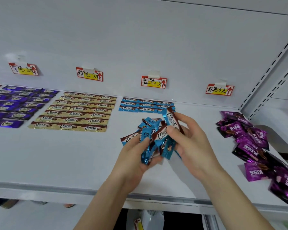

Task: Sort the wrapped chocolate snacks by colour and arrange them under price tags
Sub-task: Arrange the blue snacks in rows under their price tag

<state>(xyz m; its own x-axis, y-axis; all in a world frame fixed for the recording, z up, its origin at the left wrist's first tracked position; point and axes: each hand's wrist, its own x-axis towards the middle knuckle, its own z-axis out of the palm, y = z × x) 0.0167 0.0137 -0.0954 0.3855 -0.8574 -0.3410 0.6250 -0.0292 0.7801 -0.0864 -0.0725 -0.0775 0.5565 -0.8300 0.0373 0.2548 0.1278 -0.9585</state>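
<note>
My left hand cups a loose bunch of blue Choco snacks above the white shelf. My right hand pinches one blue Choco bar upright, pulled slightly out of the bunch. Behind them, rows of blue Choco bars lie flat under the blue price tag. Gold Choco bars lie in neat rows under the second price tag. Purple Choco bars lie under the leftmost price tag.
A loose heap of magenta Kiss packets lies at the right under the fourth price tag. The slotted shelf upright bounds the right side. The shelf's metal front edge runs below my forearms.
</note>
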